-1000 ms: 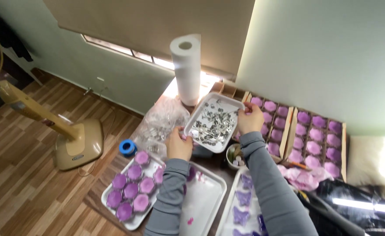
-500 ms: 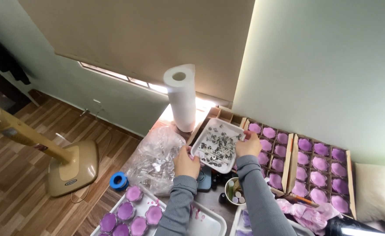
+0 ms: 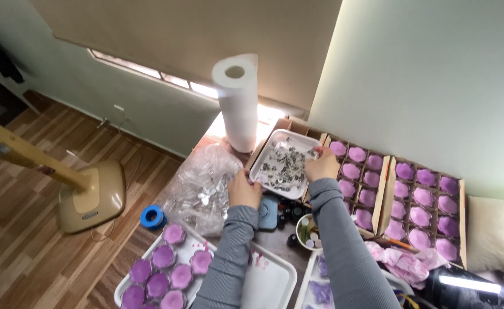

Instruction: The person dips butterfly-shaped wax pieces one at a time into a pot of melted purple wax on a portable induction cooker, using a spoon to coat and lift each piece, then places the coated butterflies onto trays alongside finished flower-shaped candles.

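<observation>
Both my hands hold a small white tray (image 3: 298, 140) filled with several small silver metal pieces (image 3: 283, 163). My left hand (image 3: 244, 190) grips its near left edge, and my right hand (image 3: 322, 165) grips its right edge. The tray sits tilted over the left end of a cardboard box, just in front of an upright white paper towel roll (image 3: 238, 102). Grey sleeves cover both my forearms.
Two cardboard boxes (image 3: 385, 171) with dividers hold purple flower-shaped candles (image 3: 418, 197) on the right. A crumpled clear plastic bag (image 3: 201, 186) lies to the left. A white tray (image 3: 275, 280) with purple candles (image 3: 163, 269) sits nearest. A blue tape roll (image 3: 152, 217) and a fan base (image 3: 90, 194) are at left.
The view has tilted and shifted, so the tray and both hands appear lower and further right. The tray now rests nearer the cardboard box beside the paper towel roll.
</observation>
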